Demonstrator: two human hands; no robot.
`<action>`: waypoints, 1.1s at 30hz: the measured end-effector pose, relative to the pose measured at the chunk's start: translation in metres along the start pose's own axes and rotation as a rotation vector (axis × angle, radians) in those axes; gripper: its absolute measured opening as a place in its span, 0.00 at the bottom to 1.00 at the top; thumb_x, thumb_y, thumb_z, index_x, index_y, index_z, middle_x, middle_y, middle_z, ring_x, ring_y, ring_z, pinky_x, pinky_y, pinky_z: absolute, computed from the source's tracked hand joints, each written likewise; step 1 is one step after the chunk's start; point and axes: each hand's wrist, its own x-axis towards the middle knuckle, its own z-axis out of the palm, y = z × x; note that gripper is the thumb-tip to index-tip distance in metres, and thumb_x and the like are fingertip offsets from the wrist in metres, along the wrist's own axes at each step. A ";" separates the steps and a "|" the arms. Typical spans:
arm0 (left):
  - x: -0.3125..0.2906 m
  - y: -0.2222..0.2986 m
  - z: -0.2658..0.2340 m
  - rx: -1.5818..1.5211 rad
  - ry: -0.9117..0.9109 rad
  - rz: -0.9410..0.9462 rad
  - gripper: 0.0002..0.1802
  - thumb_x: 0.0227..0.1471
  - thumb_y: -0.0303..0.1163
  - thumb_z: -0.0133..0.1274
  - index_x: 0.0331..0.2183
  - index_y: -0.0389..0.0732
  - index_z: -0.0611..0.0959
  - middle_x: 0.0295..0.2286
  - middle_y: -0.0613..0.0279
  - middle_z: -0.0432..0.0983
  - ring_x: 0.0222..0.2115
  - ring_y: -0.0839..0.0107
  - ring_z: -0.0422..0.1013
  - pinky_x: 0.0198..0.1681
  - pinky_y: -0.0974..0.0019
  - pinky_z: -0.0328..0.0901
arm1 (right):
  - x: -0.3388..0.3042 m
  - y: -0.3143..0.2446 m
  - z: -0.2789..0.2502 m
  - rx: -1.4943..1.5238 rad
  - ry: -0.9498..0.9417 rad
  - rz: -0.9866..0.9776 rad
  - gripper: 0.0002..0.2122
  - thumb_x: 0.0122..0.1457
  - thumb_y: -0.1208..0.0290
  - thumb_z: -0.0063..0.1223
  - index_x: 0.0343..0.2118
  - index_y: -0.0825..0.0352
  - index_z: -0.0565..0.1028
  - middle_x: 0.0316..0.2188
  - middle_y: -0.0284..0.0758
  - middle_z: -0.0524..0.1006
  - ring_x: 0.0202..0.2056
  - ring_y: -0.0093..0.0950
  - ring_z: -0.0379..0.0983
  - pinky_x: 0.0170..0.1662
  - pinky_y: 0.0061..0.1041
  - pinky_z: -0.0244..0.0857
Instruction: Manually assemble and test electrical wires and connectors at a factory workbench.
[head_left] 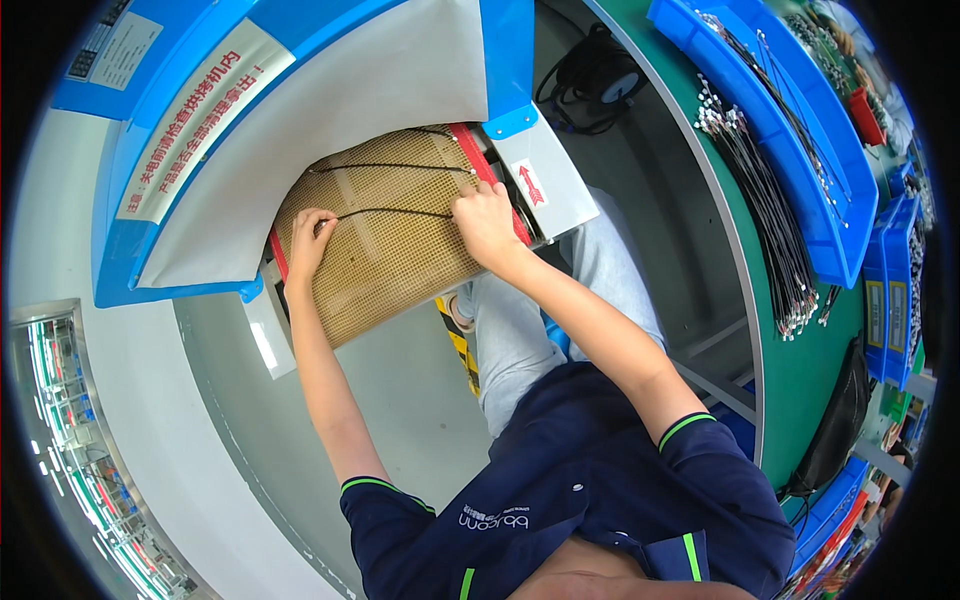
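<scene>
So way off to the right of the right hand [482, 222] there's a green worktop [800, 390], with a long blue bin [848, 255] along its far edge and a black bag [835, 420] lower down that side. Up and right of the same hand, a tangle of black cord [585, 75] lol. Yellow-and-black striped tape [461, 358] on the floor, below and between both hands. Far left of the left hand [313, 240], a framed shiny panel [90, 450] showing bright light streaks.
</scene>
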 end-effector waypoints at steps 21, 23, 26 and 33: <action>-0.042 0.060 -0.031 -0.053 0.291 -0.085 0.18 0.53 0.31 0.48 0.47 0.41 0.72 0.46 0.55 0.65 0.50 0.59 0.61 0.53 0.62 0.55 | -0.043 0.075 -0.141 0.324 0.351 0.097 0.06 0.47 0.71 0.57 0.27 0.66 0.76 0.26 0.37 0.75 0.32 0.36 0.70 0.37 0.32 0.63; -0.069 0.080 -0.027 -0.005 0.321 -0.056 0.16 0.53 0.29 0.47 0.45 0.39 0.73 0.46 0.55 0.65 0.49 0.59 0.61 0.52 0.61 0.55 | -0.070 0.103 -0.187 0.295 0.485 0.247 0.04 0.47 0.74 0.56 0.27 0.67 0.76 0.26 0.37 0.75 0.31 0.34 0.70 0.36 0.30 0.62; -0.107 0.104 -0.010 -0.031 0.305 -0.020 0.14 0.52 0.27 0.46 0.43 0.38 0.73 0.44 0.55 0.67 0.47 0.59 0.63 0.51 0.61 0.57 | -0.118 0.152 -0.232 0.107 0.580 0.545 0.05 0.48 0.73 0.57 0.29 0.66 0.76 0.27 0.36 0.74 0.32 0.33 0.70 0.38 0.29 0.63; -0.150 0.171 0.053 -0.197 0.183 0.002 0.12 0.50 0.23 0.48 0.40 0.37 0.75 0.42 0.56 0.68 0.46 0.60 0.64 0.50 0.61 0.57 | -0.171 0.203 -0.236 -0.076 0.430 0.708 0.08 0.44 0.71 0.60 0.29 0.64 0.77 0.29 0.39 0.74 0.34 0.38 0.68 0.40 0.33 0.63</action>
